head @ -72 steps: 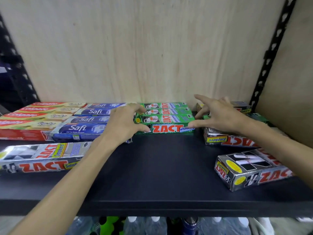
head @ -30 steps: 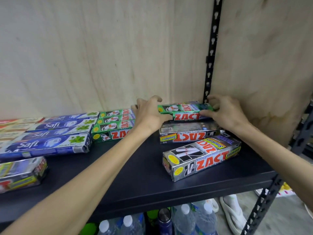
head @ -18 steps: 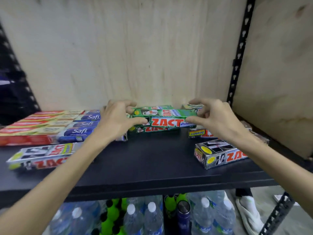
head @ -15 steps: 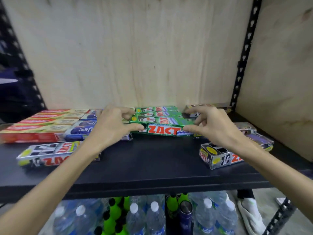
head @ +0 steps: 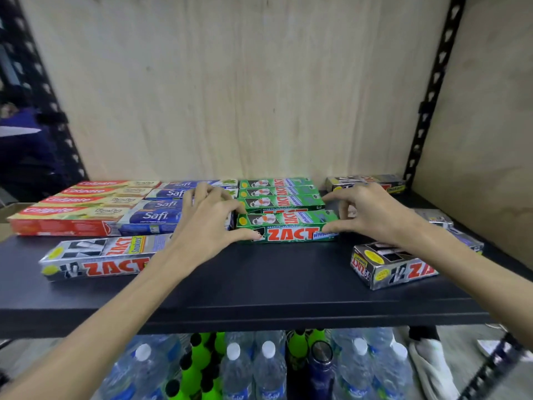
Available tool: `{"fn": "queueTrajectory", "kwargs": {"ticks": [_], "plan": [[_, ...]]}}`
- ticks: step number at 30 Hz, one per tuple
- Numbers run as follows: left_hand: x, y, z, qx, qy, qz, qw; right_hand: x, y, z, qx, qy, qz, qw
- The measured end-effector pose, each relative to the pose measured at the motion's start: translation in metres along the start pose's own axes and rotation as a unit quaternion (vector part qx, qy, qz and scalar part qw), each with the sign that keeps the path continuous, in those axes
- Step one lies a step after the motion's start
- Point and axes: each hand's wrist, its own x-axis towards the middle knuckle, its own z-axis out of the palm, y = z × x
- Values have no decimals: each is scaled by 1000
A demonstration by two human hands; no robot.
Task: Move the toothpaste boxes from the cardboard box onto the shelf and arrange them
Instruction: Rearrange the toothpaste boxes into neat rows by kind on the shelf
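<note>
The front green ZACT box point(head: 287, 226) lies flat on the black shelf point(head: 259, 287) — frontmost of the green row. The left hand point(head: 207, 226) and right hand point(head: 372, 216) pinch its two ends, thumbs on the front face, fingers curled over the top.
</note>
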Motion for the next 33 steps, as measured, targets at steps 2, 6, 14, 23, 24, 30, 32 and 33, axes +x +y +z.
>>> {"fn": "queueTrajectory", "kwargs": {"ticks": [2,6,14,23,24,30,32,33], "plan": [[3,0,2,-10,-10,-17,1000,3,5,3,-14,14,-17,1000],[1,-1,10,-64,-13,-48,997,4,11,7,-50,49,-29,997],[-5,6,23,-155,-9,-60,986,15,23,14,-80,16,-28,996],[-6,2,31,-192,0,-72,979,15,21,19,-24,5,22,999],[-6,1,31,-192,1,-74,979,15,23,20,-29,0,20,999],[-8,1,29,-185,0,-85,979,15,24,21,-47,-13,16,999],[-10,6,24,-179,4,-81,980,12,22,16,-16,-8,35,999],[-11,9,21,-181,13,-79,980,11,22,11,22,19,49,998]]}}
